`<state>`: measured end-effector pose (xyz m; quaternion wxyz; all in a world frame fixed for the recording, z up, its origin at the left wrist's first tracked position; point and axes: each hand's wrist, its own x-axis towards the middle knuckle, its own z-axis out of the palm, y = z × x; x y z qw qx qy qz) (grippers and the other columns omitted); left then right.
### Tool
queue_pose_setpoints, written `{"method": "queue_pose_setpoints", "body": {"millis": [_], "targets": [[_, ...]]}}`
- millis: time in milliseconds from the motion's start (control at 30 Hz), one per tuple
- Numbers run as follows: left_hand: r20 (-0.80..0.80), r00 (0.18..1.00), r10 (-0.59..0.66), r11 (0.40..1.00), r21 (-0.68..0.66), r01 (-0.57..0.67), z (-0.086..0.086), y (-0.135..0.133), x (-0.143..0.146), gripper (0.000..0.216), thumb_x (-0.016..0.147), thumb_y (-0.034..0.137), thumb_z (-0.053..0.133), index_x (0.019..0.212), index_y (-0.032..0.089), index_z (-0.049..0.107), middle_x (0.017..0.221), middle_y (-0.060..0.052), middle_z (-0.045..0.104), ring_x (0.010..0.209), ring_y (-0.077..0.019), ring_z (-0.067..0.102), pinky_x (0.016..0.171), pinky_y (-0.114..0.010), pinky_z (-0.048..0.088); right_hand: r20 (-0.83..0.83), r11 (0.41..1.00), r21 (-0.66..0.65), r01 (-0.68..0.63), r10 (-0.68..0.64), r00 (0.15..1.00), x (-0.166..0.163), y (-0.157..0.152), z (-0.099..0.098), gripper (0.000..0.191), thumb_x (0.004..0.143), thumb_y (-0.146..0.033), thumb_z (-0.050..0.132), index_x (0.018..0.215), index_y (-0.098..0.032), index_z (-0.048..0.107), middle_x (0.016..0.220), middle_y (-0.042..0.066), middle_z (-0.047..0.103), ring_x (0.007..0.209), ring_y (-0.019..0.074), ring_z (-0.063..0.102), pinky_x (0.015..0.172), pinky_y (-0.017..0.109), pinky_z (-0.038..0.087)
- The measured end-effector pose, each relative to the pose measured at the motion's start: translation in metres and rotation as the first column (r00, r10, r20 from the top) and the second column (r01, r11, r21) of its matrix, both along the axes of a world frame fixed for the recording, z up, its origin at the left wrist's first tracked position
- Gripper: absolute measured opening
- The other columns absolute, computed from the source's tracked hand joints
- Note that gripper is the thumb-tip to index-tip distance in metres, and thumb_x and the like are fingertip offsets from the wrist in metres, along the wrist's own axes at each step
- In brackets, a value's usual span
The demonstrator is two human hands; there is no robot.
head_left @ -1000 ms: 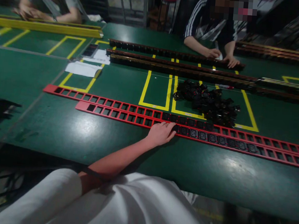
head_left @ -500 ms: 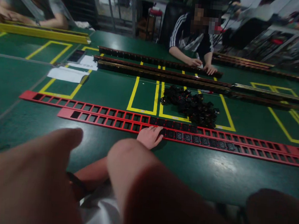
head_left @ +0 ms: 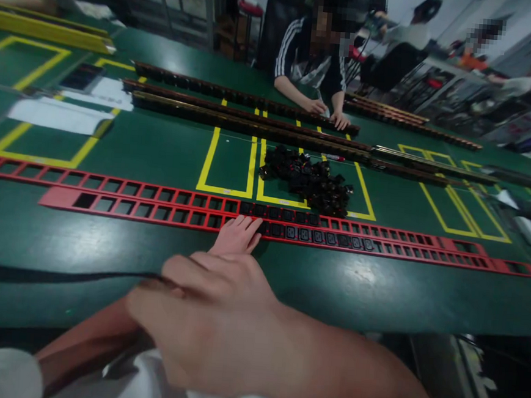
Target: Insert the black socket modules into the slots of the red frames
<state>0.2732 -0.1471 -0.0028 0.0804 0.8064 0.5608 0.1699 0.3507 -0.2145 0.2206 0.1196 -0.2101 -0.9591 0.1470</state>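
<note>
Green worktop [head_left: 105, 248] | my left hand [head_left: 237, 235] stays flat and open on the near red socket strip [head_left: 154, 213], black sockets [head_left: 306, 181] heaped just beyond | my right hand [head_left: 210, 323], newly raised close to the lens and blurred, pinches a thin black strap [head_left: 57, 276].

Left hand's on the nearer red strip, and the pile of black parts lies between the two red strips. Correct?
Not quite. In the head view the pile of black parts lies beyond the farther red strip, among the yellow tape lines. The left hand does rest on the nearer red strip.
</note>
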Motion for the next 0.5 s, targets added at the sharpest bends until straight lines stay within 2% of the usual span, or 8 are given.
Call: {"method": "queue_pose_setpoints", "body": {"millis": [67,167,233,333,367,433,467,500], "targets": [[0.016,1.000,0.003,0.999,0.052,-0.003,0.004,-0.003,-0.003,0.039,0.101,0.034,0.042,0.133,0.018,0.058,0.116,-0.012,0.066,0.109,-0.0268,0.057,0.092,-0.042,0.047,-0.135,0.999,0.036,-0.031,0.036,0.990,0.006,-0.005,-0.011,0.011,0.093,-0.026,0.054,0.090,-0.023,0.064,0.086,-0.001,0.063,0.073,0.0144,0.057,0.061,0.029,0.043],[0.139,0.990,0.004,0.998,0.069,-0.013,0.015,-0.007,-0.014,0.036,0.100,0.034,0.045,0.127,0.018,0.062,0.118,-0.013,0.063,0.113,-0.0286,0.054,0.097,-0.046,0.045,-0.208,0.991,0.100,-0.087,0.107,0.972,0.016,-0.014,-0.027,0.013,0.095,-0.023,0.051,0.091,-0.023,0.063,0.082,0.000,0.061,0.071,0.0141,0.054,0.062,0.029,0.041],[0.305,0.951,-0.050,0.999,0.015,0.047,0.029,-0.007,-0.025,0.036,0.101,0.036,0.041,0.125,0.018,0.062,0.116,-0.012,0.064,0.111,-0.0262,0.055,0.098,-0.045,0.046,-0.156,0.991,0.114,-0.068,0.085,0.984,0.019,-0.017,-0.034,0.012,0.095,-0.022,0.051,0.092,-0.022,0.062,0.081,0.000,0.060,0.070,0.0149,0.054,0.062,0.030,0.040],[0.611,0.779,-0.141,0.960,-0.108,0.258,0.064,-0.008,-0.046,0.040,0.104,0.041,0.036,0.123,0.019,0.063,0.111,-0.009,0.067,0.104,-0.0210,0.061,0.094,-0.039,0.050,0.049,0.996,0.073,-0.054,0.050,0.998,0.022,-0.015,-0.047,0.010,0.095,-0.024,0.053,0.090,-0.020,0.060,0.081,0.003,0.061,0.071,0.0169,0.055,0.063,0.031,0.042],[0.686,0.711,-0.154,0.931,-0.141,0.338,0.079,-0.010,-0.052,0.041,0.104,0.042,0.035,0.123,0.019,0.063,0.109,-0.008,0.069,0.102,-0.0204,0.064,0.093,-0.037,0.051,0.091,0.998,0.047,-0.049,0.045,0.995,0.023,-0.013,-0.054,0.010,0.094,-0.025,0.055,0.088,-0.019,0.060,0.080,0.003,0.062,0.071,0.0174,0.055,0.063,0.032,0.043],[0.767,0.599,-0.227,0.832,-0.167,0.529,0.108,-0.018,-0.060,0.044,0.105,0.044,0.033,0.128,0.021,0.062,0.114,-0.009,0.071,0.109,-0.0219,0.065,0.098,-0.039,0.050,0.024,1.000,-0.018,-0.001,0.001,1.000,0.027,-0.011,-0.072,0.008,0.090,-0.025,0.059,0.084,-0.020,0.062,0.077,0.003,0.062,0.068,0.0174,0.055,0.063,0.032,0.046],[0.768,0.565,-0.303,0.747,-0.177,0.641,0.120,-0.024,-0.061,0.045,0.104,0.045,0.033,0.131,0.023,0.061,0.123,-0.009,0.070,0.116,-0.0231,0.064,0.101,-0.039,0.049,-0.120,0.996,-0.070,0.061,-0.069,0.990,0.029,-0.012,-0.083,0.008,0.088,-0.024,0.060,0.081,-0.022,0.063,0.074,0.001,0.062,0.066,0.0168,0.055,0.063,0.032,0.047],[0.746,0.533,-0.400,0.651,-0.179,0.738,0.129,-0.032,-0.060,0.044,0.104,0.044,0.036,0.136,0.024,0.059,0.132,-0.009,0.066,0.123,-0.0241,0.061,0.104,-0.039,0.048,-0.301,0.981,-0.145,0.128,-0.166,0.939,0.031,-0.014,-0.095,0.009,0.088,-0.025,0.060,0.081,-0.025,0.065,0.073,0.000,0.061,0.065,0.0164,0.055,0.065,0.033,0.049]]}}
